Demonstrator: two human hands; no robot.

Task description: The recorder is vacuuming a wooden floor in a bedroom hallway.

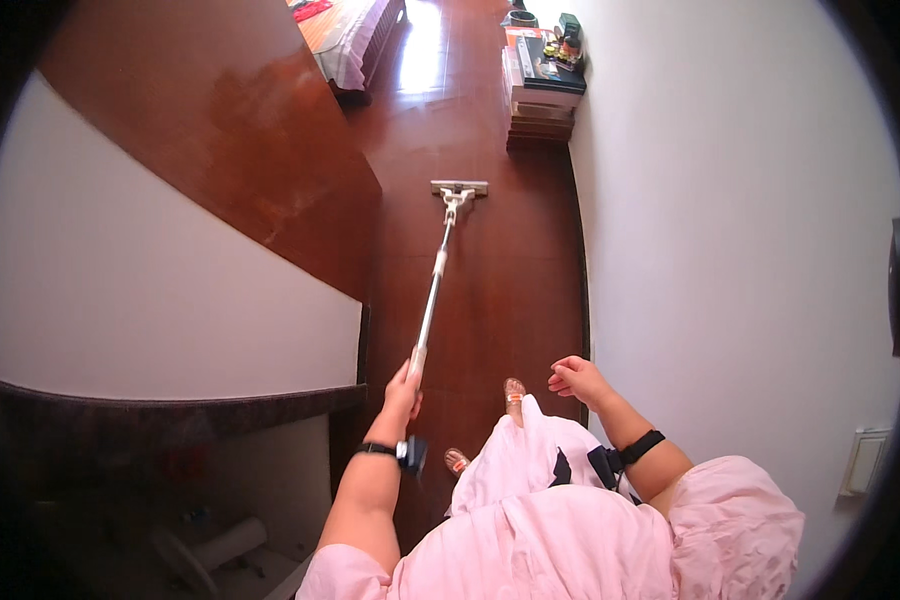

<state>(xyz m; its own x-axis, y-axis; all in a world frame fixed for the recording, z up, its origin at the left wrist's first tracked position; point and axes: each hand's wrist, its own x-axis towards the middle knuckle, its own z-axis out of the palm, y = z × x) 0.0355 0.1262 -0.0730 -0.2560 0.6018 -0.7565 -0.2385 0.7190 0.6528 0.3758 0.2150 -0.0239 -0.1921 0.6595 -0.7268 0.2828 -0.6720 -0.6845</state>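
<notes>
A flat mop [432, 295] with a slim white and silver pole reaches away from me. Its wide, pale head [459, 187] rests on the reddish-brown floor [515, 290]. My left hand [402, 388] wraps round the near end of the pole. Off to the right, near the white wall, my right hand [577, 380] hangs in the air with its fingers loosely bent and nothing visible in them. Both forearms carry black straps with small dark devices.
A stack of boxes or books [542, 90] with small items on top stands by the right wall [710, 230]. A brown wooden panel [260, 150] and a dark-edged counter [200, 403] line the left. Beyond is a bed [355, 45]. My sandalled feet [514, 392] are below.
</notes>
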